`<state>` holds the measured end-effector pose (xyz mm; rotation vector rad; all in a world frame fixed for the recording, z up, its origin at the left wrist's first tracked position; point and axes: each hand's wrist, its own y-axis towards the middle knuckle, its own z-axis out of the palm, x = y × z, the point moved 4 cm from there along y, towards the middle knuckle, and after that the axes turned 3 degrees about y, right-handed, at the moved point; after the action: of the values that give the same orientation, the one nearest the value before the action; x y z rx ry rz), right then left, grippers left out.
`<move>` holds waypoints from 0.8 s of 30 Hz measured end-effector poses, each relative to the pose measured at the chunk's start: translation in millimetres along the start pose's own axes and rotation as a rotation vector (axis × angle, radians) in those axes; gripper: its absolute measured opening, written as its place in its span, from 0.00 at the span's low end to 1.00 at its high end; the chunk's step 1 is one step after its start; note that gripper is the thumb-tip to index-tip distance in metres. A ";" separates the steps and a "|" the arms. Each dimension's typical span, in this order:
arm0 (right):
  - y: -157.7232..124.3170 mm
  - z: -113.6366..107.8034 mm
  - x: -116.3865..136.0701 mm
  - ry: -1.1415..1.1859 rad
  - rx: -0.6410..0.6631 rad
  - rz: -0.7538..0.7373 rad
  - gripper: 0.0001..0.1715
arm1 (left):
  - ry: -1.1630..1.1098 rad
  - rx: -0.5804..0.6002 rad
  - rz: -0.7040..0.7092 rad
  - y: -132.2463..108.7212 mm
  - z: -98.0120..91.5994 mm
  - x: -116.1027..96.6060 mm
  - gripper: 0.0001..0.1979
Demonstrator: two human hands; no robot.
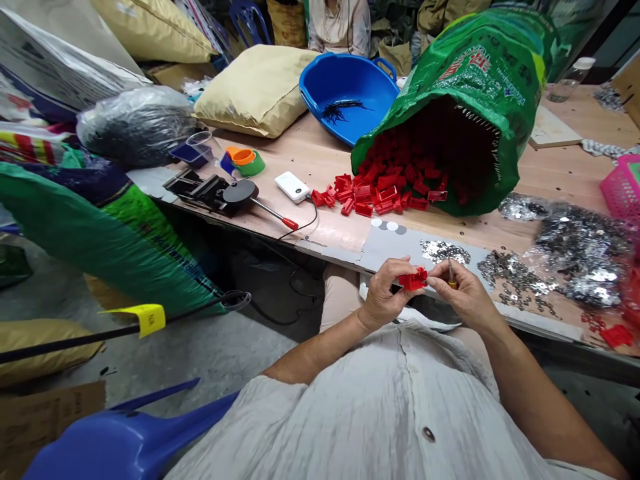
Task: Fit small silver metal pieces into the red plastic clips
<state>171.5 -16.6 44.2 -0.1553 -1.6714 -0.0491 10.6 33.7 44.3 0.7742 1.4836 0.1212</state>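
My left hand [384, 293] grips a small red plastic part [413, 279] between thumb and fingers, just in front of the table edge. Touching the part's right end, my right hand [463, 293] is closed round a thin tool with a yellow tip [451, 283]. Both hands hover over my lap, near a patch of small silver metal pieces [445, 251] on the table. Further back, a pile of the same red parts [383, 190] spills from a tipped green sack [480, 87].
A blue basin [320, 87] holds black pieces at the back. A white power bank [293, 187], a black press tool [215, 192] and tape rolls [245, 160] lie left. Heaps of silver pieces [580, 257] and a pink basket [623, 190] sit right. Another person sits at the back.
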 end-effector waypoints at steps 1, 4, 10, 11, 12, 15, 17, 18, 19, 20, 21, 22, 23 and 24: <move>0.0 0.5 0.6 0.008 0.008 0.001 0.17 | 0.005 -0.009 0.049 -0.1 0.8 -0.8 0.15; -0.5 1.7 1.9 0.025 0.035 0.000 0.16 | 0.026 -0.043 0.143 -3.2 4.5 -0.9 0.16; -0.9 3.8 -6.7 0.133 0.124 0.080 0.19 | 0.117 -0.055 0.140 -11.8 12.7 0.2 0.18; -1.2 3.4 -8.5 0.159 0.132 0.095 0.20 | 0.118 -0.049 0.129 -12.2 13.3 0.4 0.18; -1.7 2.7 -10.1 0.178 0.136 0.109 0.20 | 0.114 -0.044 0.111 -12.3 13.5 0.9 0.18; -3.9 0.5 -12.8 0.187 0.127 0.133 0.19 | 0.084 -0.042 0.044 -12.7 12.8 4.1 0.18; -5.5 -0.3 -13.2 0.178 0.118 0.136 0.19 | 0.065 -0.045 0.013 -13.8 12.2 6.7 0.18; -6.3 -0.5 -13.1 0.173 0.116 0.136 0.19 | 0.059 -0.044 0.001 -14.6 12.1 7.8 0.17; -7.0 -0.5 -13.0 0.170 0.115 0.136 0.19 | 0.054 -0.043 -0.011 -15.4 12.1 8.9 0.17; -7.7 -0.5 -12.8 0.166 0.115 0.139 0.19 | 0.047 -0.043 -0.020 -16.2 12.1 9.8 0.17; -8.4 -0.5 -12.5 0.161 0.114 0.143 0.19 | 0.039 -0.042 -0.025 -16.8 12.2 10.3 0.17; -9.0 -0.5 -12.1 0.158 0.113 0.147 0.19 | 0.032 -0.043 -0.025 -17.2 12.3 10.6 0.17; -9.5 -0.4 -11.5 0.155 0.112 0.150 0.19 | 0.025 -0.044 -0.020 -17.5 12.3 10.5 0.17; -9.9 -0.3 -10.9 0.152 0.108 0.151 0.19 | 0.018 -0.045 -0.009 -17.6 12.3 10.1 0.17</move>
<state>171.7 -27.3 34.0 -0.1909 -1.5025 0.1399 16.4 20.9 25.2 0.7316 1.4964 0.1547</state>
